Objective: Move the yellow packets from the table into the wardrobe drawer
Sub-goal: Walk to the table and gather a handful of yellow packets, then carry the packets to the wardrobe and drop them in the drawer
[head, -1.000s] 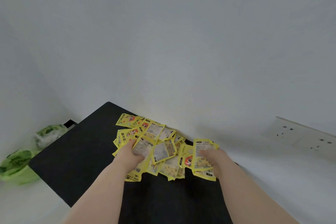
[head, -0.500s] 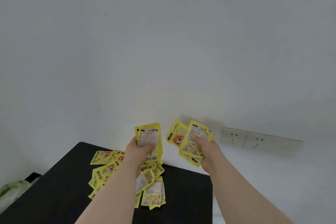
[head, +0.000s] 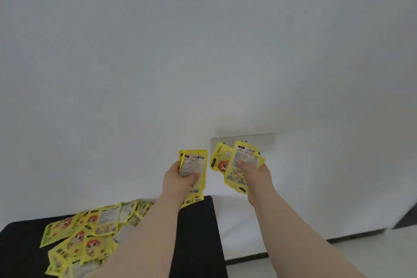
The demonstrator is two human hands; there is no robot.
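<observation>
Step in hand: carrying, the pick-up looks done. Left hand (head: 180, 179) grips a small stack of yellow packets (head: 194, 168), thumb across the front, above the far right corner of the surface (head: 198, 237). Right hand (head: 256, 175) pinches a fanned second bunch (head: 233, 165) beyond the surface's right edge. Loose pile (head: 88, 235) lies on the surface's left part. Wardrobe drawer not in view. Next move, as a judgement: turn toward the drawer with both grips firm, since the fanned bunch seems likeliest to slip.

Flat yellow plastic packets (head: 90, 244) with cartoon faces lie heaped on the black table (head: 198, 244). Two upright bunches, one (head: 195, 165) beside the other (head: 237, 167), are held off it.
</observation>
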